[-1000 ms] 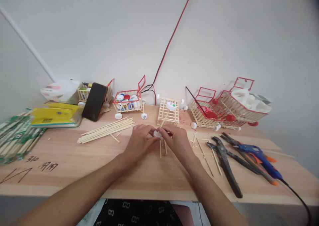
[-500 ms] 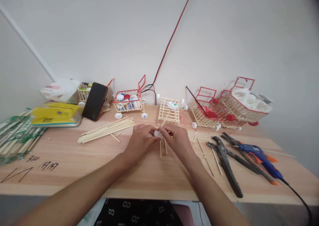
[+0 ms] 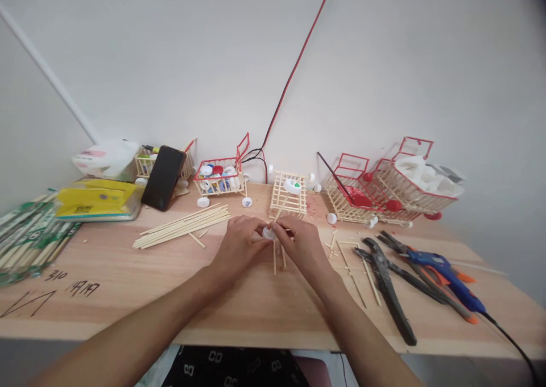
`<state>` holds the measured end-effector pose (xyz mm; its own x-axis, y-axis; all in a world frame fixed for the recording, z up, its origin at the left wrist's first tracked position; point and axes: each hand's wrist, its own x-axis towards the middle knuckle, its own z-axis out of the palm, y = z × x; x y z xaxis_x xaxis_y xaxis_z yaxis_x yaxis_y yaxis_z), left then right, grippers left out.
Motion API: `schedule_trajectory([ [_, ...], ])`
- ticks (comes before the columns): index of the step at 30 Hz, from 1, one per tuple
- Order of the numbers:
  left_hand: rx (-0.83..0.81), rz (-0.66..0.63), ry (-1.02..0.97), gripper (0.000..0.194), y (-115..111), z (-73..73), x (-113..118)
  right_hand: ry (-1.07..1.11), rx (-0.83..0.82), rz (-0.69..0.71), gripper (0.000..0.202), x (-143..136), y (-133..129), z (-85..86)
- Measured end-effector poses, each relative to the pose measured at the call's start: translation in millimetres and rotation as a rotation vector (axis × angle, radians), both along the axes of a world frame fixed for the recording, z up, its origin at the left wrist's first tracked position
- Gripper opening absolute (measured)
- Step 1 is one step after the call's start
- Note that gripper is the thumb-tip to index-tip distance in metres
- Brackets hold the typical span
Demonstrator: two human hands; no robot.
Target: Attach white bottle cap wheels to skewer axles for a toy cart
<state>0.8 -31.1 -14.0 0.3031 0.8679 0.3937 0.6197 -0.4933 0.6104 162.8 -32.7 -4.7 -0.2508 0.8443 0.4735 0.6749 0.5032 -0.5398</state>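
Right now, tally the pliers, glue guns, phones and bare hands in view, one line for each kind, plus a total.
Black-handled pliers: 1
Orange-handled pliers: 1
Glue gun: 1
Phone: 1
Bare hands, left hand and right hand: 2
Total: 6

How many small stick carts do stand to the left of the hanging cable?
2. One cart is partly behind the phone; the other cart, with bottle caps inside, is right of it. More could be hidden.

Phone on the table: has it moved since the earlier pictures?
No. The phone keeps its place and tilt beside the yellow packet; both sit slightly lower in view, so the camera seems to have shifted.
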Motion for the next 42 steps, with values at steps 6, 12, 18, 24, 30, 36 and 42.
schedule_trajectory([
  [6,0.002,-0.012,-0.015,0.013,-0.4,-1.8,-1.4,-0.011,0.009,0.026,0.025,0.5,-0.5,1.1],
  [12,0.054,-0.021,0.011,0.016,0.7,-4.7,-1.0,-0.035,-0.003,-0.019,0.03,1.3,0.7,-1.0],
  [18,0.095,-0.007,0.029,0.016,1.8,-3.1,-1.0,-0.042,0.035,-0.033,0.03,-0.1,1.9,0.1],
  [24,0.101,-0.014,0.044,0.011,4.6,-4.8,-1.7,-0.044,0.018,-0.03,0.031,1.9,2.9,-2.0],
  [30,0.037,-0.042,0.049,0.015,6.4,-6.1,-3.0,-0.045,-0.014,-0.027,0.032,3.1,3.5,-3.9],
  [36,0.041,-0.045,0.044,0.023,6.2,-5.8,-3.9,-0.012,-0.041,-0.03,0.029,4.2,4.1,-2.3],
  [42,0.024,-0.07,0.02,0.035,4.4,-5.7,-3.6,0.014,0.002,-0.054,0.032,8.7,5.1,-1.8],
])
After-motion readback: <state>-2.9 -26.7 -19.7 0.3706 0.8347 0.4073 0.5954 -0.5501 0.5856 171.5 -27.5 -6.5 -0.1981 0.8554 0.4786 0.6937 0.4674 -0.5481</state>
